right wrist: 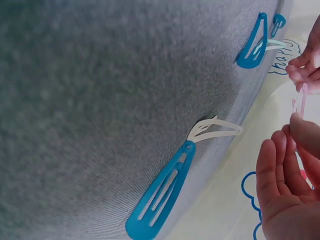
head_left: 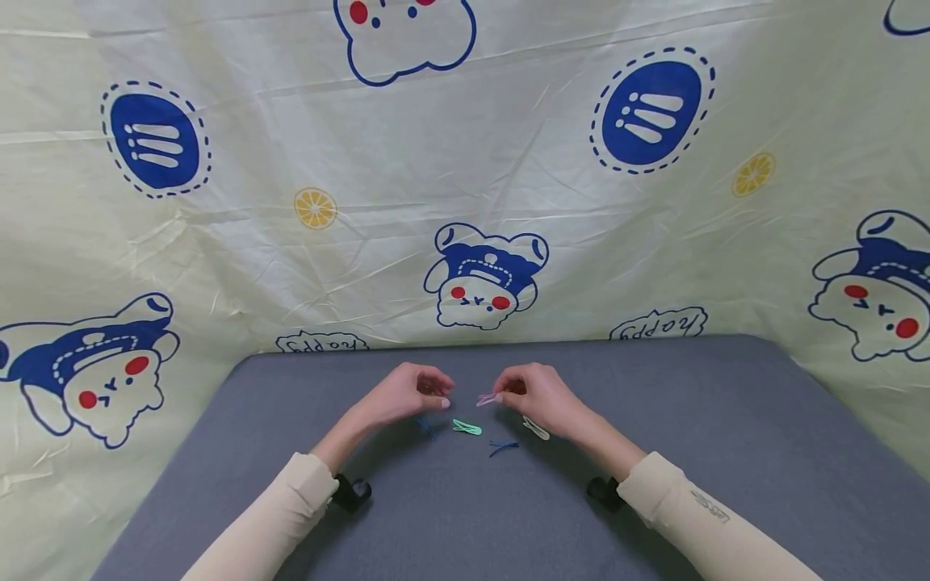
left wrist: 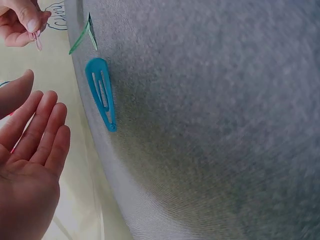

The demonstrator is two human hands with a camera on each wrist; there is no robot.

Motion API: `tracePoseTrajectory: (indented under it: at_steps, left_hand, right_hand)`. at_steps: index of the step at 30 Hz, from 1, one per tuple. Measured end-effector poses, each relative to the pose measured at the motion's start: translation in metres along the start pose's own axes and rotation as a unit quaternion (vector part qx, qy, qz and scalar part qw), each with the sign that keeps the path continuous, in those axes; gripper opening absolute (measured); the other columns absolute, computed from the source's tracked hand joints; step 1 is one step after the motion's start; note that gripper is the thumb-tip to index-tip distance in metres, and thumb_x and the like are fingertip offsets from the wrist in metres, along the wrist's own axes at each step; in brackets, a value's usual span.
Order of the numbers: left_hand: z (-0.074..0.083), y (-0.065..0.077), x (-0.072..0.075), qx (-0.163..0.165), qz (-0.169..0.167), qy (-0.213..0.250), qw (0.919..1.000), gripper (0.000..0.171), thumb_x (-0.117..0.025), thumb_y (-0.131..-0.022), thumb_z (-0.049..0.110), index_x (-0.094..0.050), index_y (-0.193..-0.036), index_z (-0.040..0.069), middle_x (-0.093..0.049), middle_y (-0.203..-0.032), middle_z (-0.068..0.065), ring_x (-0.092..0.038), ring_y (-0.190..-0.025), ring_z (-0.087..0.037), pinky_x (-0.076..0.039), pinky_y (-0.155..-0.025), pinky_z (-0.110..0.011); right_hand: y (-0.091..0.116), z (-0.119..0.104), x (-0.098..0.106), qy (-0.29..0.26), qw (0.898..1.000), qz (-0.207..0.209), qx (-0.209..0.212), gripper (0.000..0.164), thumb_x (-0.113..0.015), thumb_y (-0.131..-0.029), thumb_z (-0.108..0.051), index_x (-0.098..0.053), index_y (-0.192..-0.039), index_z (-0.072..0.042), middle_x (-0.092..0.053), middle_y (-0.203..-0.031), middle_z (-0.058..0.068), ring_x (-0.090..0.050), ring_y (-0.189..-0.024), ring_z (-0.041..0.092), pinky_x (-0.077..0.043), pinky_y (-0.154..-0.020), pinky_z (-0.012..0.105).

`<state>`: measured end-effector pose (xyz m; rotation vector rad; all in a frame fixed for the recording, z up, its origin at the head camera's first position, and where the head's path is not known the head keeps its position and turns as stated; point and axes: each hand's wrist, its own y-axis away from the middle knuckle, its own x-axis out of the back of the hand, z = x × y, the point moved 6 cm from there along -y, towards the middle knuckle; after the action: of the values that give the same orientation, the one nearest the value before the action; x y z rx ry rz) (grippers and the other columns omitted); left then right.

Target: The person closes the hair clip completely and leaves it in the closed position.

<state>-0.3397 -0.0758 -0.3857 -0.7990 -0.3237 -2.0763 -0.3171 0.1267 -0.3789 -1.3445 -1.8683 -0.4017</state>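
A pink snap hair clip [head_left: 487, 399] is pinched between thumb and fingertips of my right hand [head_left: 541, 395], held above the table. My left hand [head_left: 407, 393] hovers opposite it, fingers loosely bent with nothing in them; its palm [left wrist: 30, 185] shows in the left wrist view. Below the hands lie a green clip [head_left: 467, 427], a blue clip [head_left: 504, 446] and a white clip [head_left: 536, 428], the white one partly under my right hand. Another blue clip [left wrist: 101, 92] lies beneath my left hand. In the right wrist view, a large blue clip [right wrist: 161, 192] overlaps the white clip [right wrist: 212, 131].
A dark grey cloth-covered table [head_left: 450, 516] carries the clips. Behind its far edge hangs a pale curtain [head_left: 508, 161] with printed cartoon figures. Black straps [head_left: 352, 493] sit round both wrists at the sleeve cuffs.
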Motion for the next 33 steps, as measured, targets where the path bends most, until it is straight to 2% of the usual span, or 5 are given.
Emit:
tracePoseTrajectory:
  at_steps: [11, 18, 23, 29, 33]
  left_hand:
    - [0.009, 0.010, -0.002, -0.006, 0.036, 0.007, 0.9993, 0.029, -0.071, -0.090, 0.011, -0.068, -0.118, 0.002, -0.069, -0.110, -0.010, -0.061, -0.099, -0.018, -0.047, -0.092, -0.043]
    - [0.015, 0.017, -0.004, -0.018, 0.062, 0.016, 0.9978, 0.029, -0.073, -0.089, 0.011, -0.068, -0.117, 0.004, -0.068, -0.112, -0.011, -0.061, -0.104, -0.027, -0.045, -0.095, -0.050]
    - [0.020, 0.024, -0.003, -0.016, 0.076, 0.026, 0.9967, 0.029, -0.073, -0.089, 0.013, -0.069, -0.117, 0.008, -0.068, -0.112, -0.010, -0.060, -0.107, -0.032, -0.044, -0.097, -0.053]
    - [0.026, 0.032, -0.004, -0.022, 0.093, 0.006, 0.9954, 0.029, -0.074, -0.089, 0.014, -0.069, -0.118, 0.010, -0.068, -0.110, -0.004, -0.060, -0.108, -0.029, -0.044, -0.097, -0.052]
    - [0.033, 0.037, -0.005, -0.023, 0.097, 0.005, 0.9950, 0.029, -0.074, -0.089, 0.014, -0.069, -0.117, 0.011, -0.068, -0.111, -0.006, -0.060, -0.108, -0.028, -0.044, -0.096, -0.053]
  right_hand:
    - [0.016, -0.008, 0.006, -0.039, 0.998, 0.054, -0.016, 0.009, -0.069, -0.092, -0.007, -0.073, -0.096, -0.014, -0.068, -0.090, 0.006, -0.057, -0.077, 0.016, -0.050, -0.071, 0.033]
    - [0.029, -0.014, 0.007, -0.061, 0.994, 0.089, -0.025, 0.010, -0.070, -0.092, -0.009, -0.073, -0.099, -0.015, -0.068, -0.090, 0.005, -0.057, -0.075, 0.017, -0.051, -0.064, 0.030]
    - [0.038, -0.018, 0.010, -0.057, 0.991, 0.115, -0.033, 0.010, -0.070, -0.092, -0.011, -0.073, -0.099, -0.018, -0.067, -0.089, 0.000, -0.057, -0.076, 0.016, -0.052, -0.066, 0.029]
    - [0.048, -0.024, 0.011, -0.049, 0.989, 0.136, -0.042, 0.011, -0.071, -0.091, -0.011, -0.073, -0.100, -0.018, -0.065, -0.089, -0.005, -0.058, -0.079, 0.014, -0.052, -0.072, 0.031]
    - [0.054, -0.029, 0.013, -0.046, 0.987, 0.147, -0.040, 0.011, -0.071, -0.091, -0.012, -0.073, -0.101, -0.018, -0.065, -0.090, -0.006, -0.058, -0.081, 0.013, -0.052, -0.074, 0.031]
